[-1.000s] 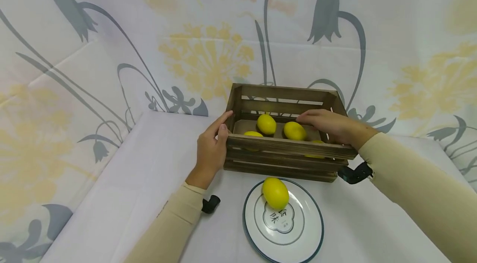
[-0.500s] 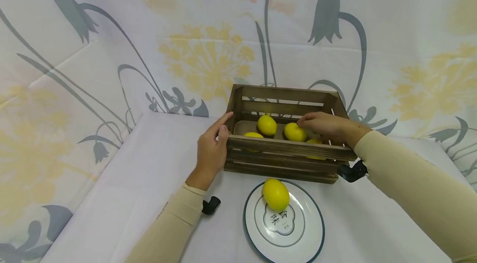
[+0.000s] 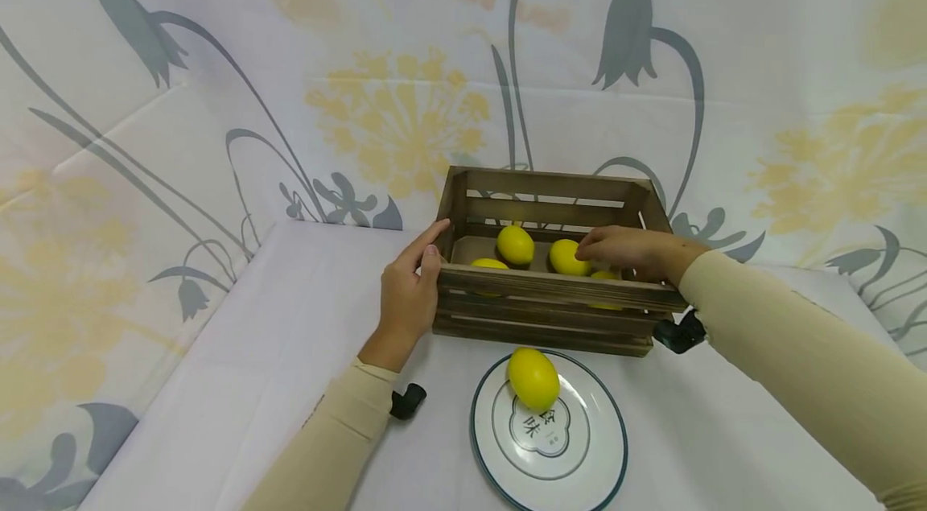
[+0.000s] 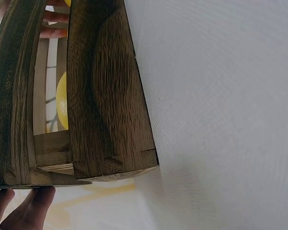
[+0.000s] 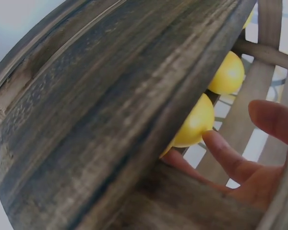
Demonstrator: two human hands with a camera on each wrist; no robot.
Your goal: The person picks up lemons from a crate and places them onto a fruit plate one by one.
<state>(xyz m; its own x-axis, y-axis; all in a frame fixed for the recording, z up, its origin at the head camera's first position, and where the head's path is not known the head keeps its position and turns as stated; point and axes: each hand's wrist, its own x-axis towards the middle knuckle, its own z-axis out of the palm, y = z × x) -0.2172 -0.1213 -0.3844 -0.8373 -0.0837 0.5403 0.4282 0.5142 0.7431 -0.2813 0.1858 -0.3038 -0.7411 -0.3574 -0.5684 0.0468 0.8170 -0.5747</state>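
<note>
A slatted dark wooden crate (image 3: 550, 279) holds several yellow lemons. My left hand (image 3: 407, 294) rests against the crate's left end, its fingertips (image 4: 42, 195) on the wood in the left wrist view. Inside the crate is my right hand (image 3: 628, 249), reaching over the right part of the front slat. One fingertip (image 5: 210, 136) meets the side of a lemon (image 5: 200, 123), while another finger or the thumb stays spread away from it. In the head view that lemon (image 3: 566, 257) lies left of the fingers. Another lemon (image 3: 603, 295) shows partly below the right hand.
In front of the crate a white plate (image 3: 604, 463) with a dark rim carries one lemon (image 3: 533, 380). Two more lemons, one at the back (image 3: 515, 245) and one half hidden by the front slat, lie in the crate's left half. A flower-patterned cloth (image 3: 405, 28) hangs behind.
My right hand has sunk lower into the crate, its fingers now bent down at the lemon's right side. The left hand stays against the crate's end.
</note>
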